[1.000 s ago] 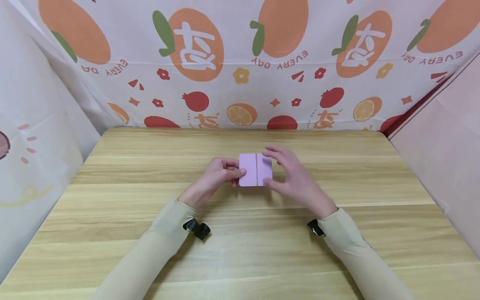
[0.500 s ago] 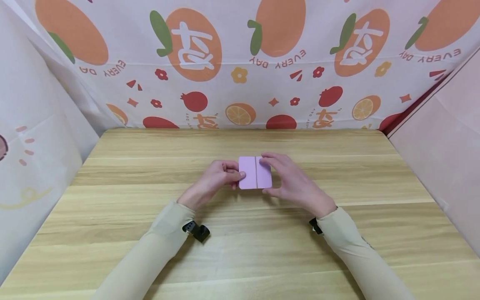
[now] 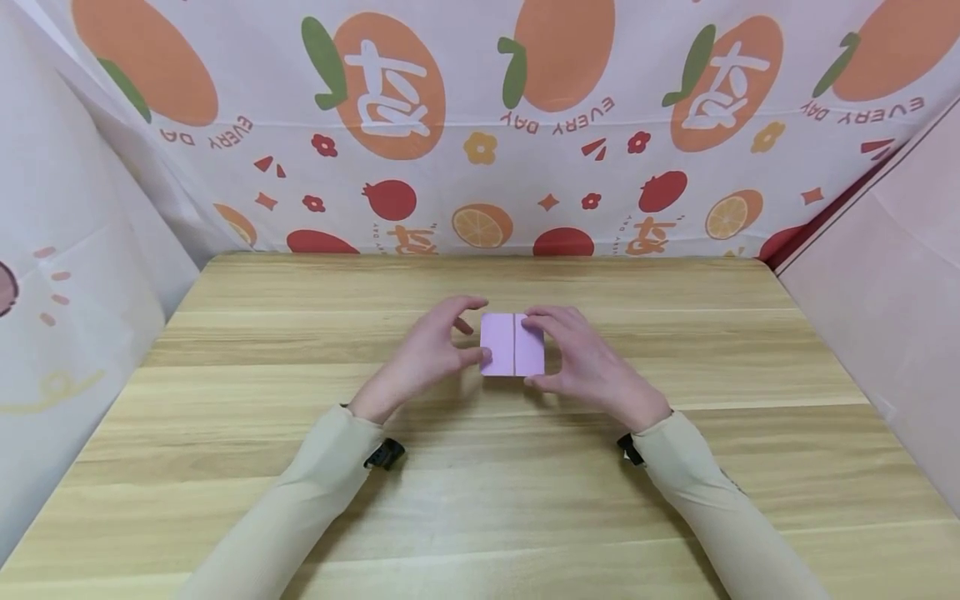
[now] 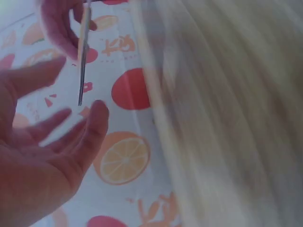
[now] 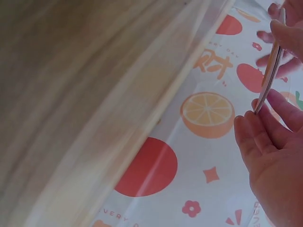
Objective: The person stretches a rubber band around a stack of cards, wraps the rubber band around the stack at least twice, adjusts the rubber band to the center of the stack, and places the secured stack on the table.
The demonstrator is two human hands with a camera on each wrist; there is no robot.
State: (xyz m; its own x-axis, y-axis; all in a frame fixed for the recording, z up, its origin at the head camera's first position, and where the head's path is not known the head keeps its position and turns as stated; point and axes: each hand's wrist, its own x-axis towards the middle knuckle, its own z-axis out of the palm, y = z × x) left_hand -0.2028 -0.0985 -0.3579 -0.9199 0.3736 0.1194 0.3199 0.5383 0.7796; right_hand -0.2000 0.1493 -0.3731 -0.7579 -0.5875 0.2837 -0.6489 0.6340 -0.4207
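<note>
A small, thin lilac square that looks like a notebook [image 3: 498, 343], with a narrow brownish band down its front, is held above the table. My right hand [image 3: 596, 367] grips its right side, fingers at the top edge and thumb at the bottom. From the right wrist view, the notebook [image 5: 271, 71] is edge-on with layered edges, fingertips of the right hand [image 5: 274, 156] touching its end. My left hand [image 3: 423, 354] is at the left side, fingers spread; its thumb overlaps the left edge. In the left wrist view, the left hand [image 4: 47, 156] is apart from the notebook [image 4: 83, 61].
The wooden table [image 3: 480, 517] extends around both forearms. A white fruit-print cloth [image 3: 450, 83] hangs along the back edge. Pale cloth walls stand at the left [image 3: 82, 250] and right [image 3: 885, 275]. Black bands sit at both wrists.
The left hand has loosened its grip on the notebook's left side and spread its fingers. The right hand has closed in from beside the notebook to grip its right side.
</note>
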